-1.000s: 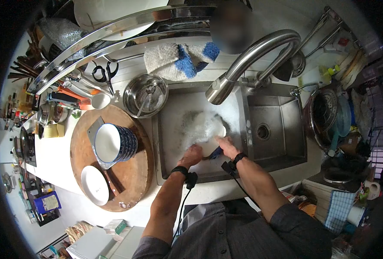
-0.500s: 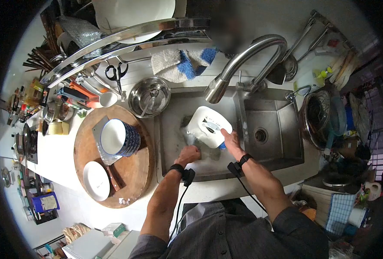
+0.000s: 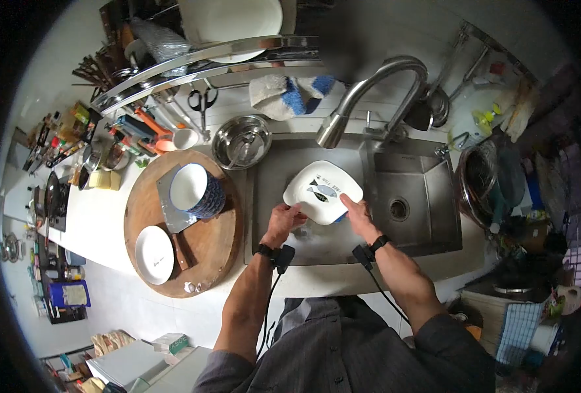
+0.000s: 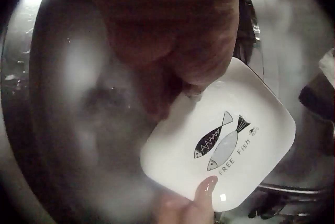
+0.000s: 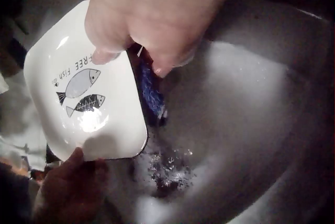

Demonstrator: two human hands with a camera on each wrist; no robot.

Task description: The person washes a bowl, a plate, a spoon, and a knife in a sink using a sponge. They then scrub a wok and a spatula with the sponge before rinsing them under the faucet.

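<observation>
A white rounded-square plate [image 3: 324, 192] with two fish and the words FREE FISH is held face up over the soapy water [image 3: 271, 229] of the large sink basin. My left hand [image 3: 282, 224] grips its near left edge, thumb on the top face. At the opposite side my right hand [image 3: 361, 217] pinches the rim, its thumb on the face near the lettering. Under that hand, against the plate's underside, a blue rough-textured scrubber [image 5: 152, 93] sticks out; the rest of it is hidden.
Over the basin's back hangs the faucet [image 3: 333, 128]. A steel bowl [image 3: 241, 143] with a spoon stands at the back left corner. On the round chopping board [image 3: 205, 268] are stacked blue-patterned bowls [image 3: 205, 196], a small white plate [image 3: 154, 255] and a knife. A smaller basin [image 3: 428, 223] lies right.
The plate has come up out of the suds and turned level, face up. My left hand, low in the water half a second ago, has risen to grip the plate's edge.
</observation>
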